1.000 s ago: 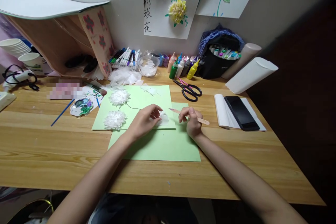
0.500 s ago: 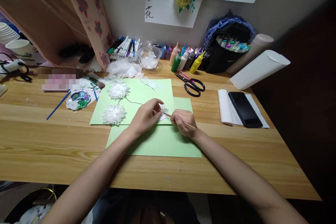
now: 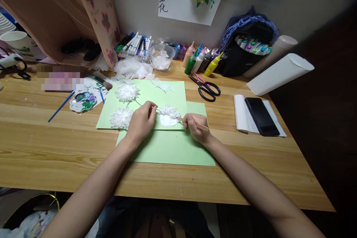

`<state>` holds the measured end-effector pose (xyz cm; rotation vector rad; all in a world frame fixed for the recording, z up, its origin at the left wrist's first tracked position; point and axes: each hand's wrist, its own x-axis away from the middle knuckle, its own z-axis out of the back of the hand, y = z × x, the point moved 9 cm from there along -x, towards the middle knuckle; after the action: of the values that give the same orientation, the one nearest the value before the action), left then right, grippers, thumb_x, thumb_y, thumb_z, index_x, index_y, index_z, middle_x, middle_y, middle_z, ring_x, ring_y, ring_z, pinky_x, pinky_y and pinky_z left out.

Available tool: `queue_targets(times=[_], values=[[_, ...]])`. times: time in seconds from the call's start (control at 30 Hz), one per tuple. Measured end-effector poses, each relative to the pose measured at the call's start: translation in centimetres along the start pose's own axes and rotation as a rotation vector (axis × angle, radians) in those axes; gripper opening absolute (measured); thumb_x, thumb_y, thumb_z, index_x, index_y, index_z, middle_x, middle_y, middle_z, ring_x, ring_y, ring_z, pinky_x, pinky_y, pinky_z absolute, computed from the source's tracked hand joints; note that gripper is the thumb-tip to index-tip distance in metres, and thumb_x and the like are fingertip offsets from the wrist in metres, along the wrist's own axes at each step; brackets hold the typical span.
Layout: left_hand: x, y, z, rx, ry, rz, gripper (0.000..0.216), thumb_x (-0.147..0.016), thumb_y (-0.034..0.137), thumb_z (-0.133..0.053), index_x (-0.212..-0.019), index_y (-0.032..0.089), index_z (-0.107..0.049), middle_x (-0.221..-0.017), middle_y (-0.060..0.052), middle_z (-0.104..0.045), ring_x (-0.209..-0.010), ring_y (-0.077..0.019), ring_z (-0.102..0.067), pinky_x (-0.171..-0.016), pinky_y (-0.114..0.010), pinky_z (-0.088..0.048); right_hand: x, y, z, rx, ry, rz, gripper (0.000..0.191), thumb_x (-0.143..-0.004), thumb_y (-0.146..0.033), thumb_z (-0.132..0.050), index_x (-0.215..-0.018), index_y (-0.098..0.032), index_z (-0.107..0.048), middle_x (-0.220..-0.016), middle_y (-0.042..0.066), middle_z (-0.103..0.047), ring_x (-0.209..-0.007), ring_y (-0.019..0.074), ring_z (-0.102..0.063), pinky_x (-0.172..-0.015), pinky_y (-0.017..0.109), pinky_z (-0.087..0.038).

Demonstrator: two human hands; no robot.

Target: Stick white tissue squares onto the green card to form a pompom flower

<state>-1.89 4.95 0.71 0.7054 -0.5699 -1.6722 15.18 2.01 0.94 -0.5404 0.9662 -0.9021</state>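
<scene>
A thin wooden stick [image 3: 203, 127] is being clamped in the right hand [image 3: 196, 129], its tip touching the white tissue-paper flower [image 3: 169, 111] at 10 o'clock. The left hand [image 3: 139, 122] is being pinched together at the flower's 9 o'clock edge, over the light-green paper sheet [image 3: 167, 93].

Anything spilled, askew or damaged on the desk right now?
Nothing spilled or broken. Loose white tissue scraps lie heaped beside the clear plastic bowl, and the black-handled scissors lie open. The right hand holds a thin wooden stick.
</scene>
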Motion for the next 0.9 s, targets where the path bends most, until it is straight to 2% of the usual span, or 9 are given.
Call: queue_targets(times=[0.2,0.37,0.5,0.6,0.73,0.9], values=[[0.0,-0.5,-0.7,-0.065,-0.060,0.028,0.017,-0.090,0.027,-0.040,-0.086,0.019,-0.054,-0.075,-0.004,-0.064,-0.066,-0.0174,-0.057,-0.060,-0.028,-0.038,-2.5,1.8,-0.5,-0.116,-0.029,-0.375,0.053,-0.096,-0.043,-0.030,-0.049,-0.021,-0.041,-0.039,-0.003,-0.043,-0.041,0.0109,-0.047,-0.056,0.026,-0.043],[0.0,-0.6,-0.8,-0.067,-0.062,0.019,0.017,-0.089,0.026,-0.040,-0.085,0.019,-0.055,-0.078,-0.004,-0.064,-0.069,-0.0181,-0.057,-0.062,-0.029,-0.039,-4.2,2.4,-0.8,-0.103,-0.088,-0.501,0.053,-0.092,-0.046,-0.038,-0.048,-0.019,-0.047,-0.034,-0.003,-0.045,-0.036,0.0100,-0.048,-0.046,0.024,-0.038],[0.0,-0.6,-1.0,-0.067,-0.081,0.016,0.018,-0.089,0.026,-0.039,-0.083,0.019,-0.055,-0.079,-0.005,-0.064,-0.070,-0.0187,-0.057,-0.063,-0.029,-0.039,-3.1,3.3,0.2,-0.262,0.021,-0.592,0.054,-0.090,-0.051,-0.041,-0.050,-0.017,-0.052,-0.035,-0.002,-0.048,-0.033,0.0080,-0.045,-0.039,0.021,-0.032],[0.0,-0.6,-1.1,-0.067,-0.087,0.015,0.019,-0.089,0.026,-0.038,-0.083,0.019,-0.055,-0.079,-0.005,-0.065,-0.071,-0.0191,-0.057,-0.063,-0.030,-0.039,-1.8,3.6,0.7,-0.379,0.095,-0.611,0.054,-0.089,-0.052,-0.042,-0.051,-0.016,-0.053,-0.038,-0.001,-0.050,-0.033,0.0068,-0.043,-0.037,0.021,-0.028],[0.1,-0.5,-1.0,-0.080,-0.084,0.019,0.019,-0.089,0.026,-0.038,-0.082,0.019,-0.054,-0.078,-0.005,-0.064,-0.071,-0.0194,-0.057,-0.063,-0.030,-0.040,-0.6,3.6,1.2,-0.429,0.141,-0.569,0.056,-0.091,-0.053,-0.038,-0.050,-0.017,-0.052,-0.038,-0.001,-0.050,-0.033,0.0068,-0.041,-0.037,0.021,-0.029],[0.0,-0.5,-1.0,-0.090,-0.078,0.016,0.018,-0.088,0.025,-0.039,-0.081,0.019,-0.054,-0.077,-0.005,-0.064,-0.070,-0.0196,-0.057,-0.062,-0.031,-0.040,0.2,3.1,1.1,-0.387,0.107,-0.468,0.055,-0.091,-0.053,-0.038,-0.052,-0.017,-0.054,-0.041,-0.001,-0.050,-0.036,0.0083,-0.044,-0.039,0.023,-0.031]])
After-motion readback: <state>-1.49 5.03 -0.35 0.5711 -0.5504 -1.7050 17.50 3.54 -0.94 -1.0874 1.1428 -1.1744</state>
